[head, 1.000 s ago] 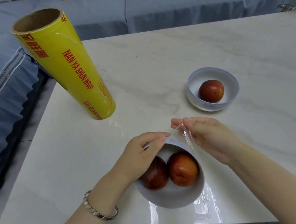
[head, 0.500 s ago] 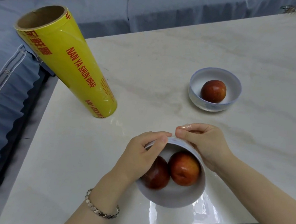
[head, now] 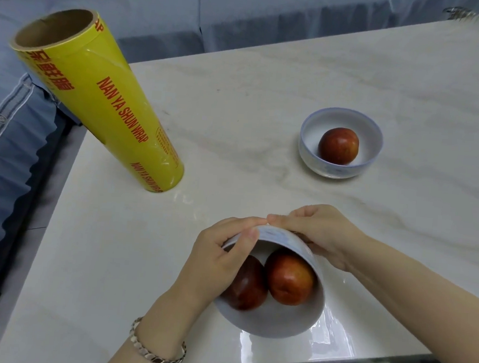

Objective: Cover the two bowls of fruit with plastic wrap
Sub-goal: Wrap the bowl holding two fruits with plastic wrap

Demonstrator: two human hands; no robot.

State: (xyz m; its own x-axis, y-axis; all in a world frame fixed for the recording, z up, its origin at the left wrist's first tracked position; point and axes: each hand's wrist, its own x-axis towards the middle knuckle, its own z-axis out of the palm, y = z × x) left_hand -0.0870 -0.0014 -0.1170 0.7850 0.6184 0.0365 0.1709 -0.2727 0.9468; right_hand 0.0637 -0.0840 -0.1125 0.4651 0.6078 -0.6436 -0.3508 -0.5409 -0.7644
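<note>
A white bowl (head: 274,319) with two red apples (head: 289,278) stands near the table's front edge, tilted toward me. A clear sheet of plastic wrap (head: 327,323) lies over and around it, spread on the table at the right. My left hand (head: 218,259) presses the wrap on the bowl's far left rim. My right hand (head: 322,232) presses it on the far right rim; the fingertips of both nearly meet. A second, smaller bowl (head: 309,132) with one apple (head: 339,145) stands uncovered further back. The yellow roll of wrap (head: 104,106) stands upright at the left.
The white marble table (head: 236,124) ends just in front of the near bowl and at the left beside the roll. A blue sofa (head: 17,143) runs along the left and back. A metal bracelet (head: 158,348) is on my left wrist.
My right hand, which held a loose edge of wrap above the bowl, has come down onto the far rim and pressed the wrap there. The left hand stayed on the rim.
</note>
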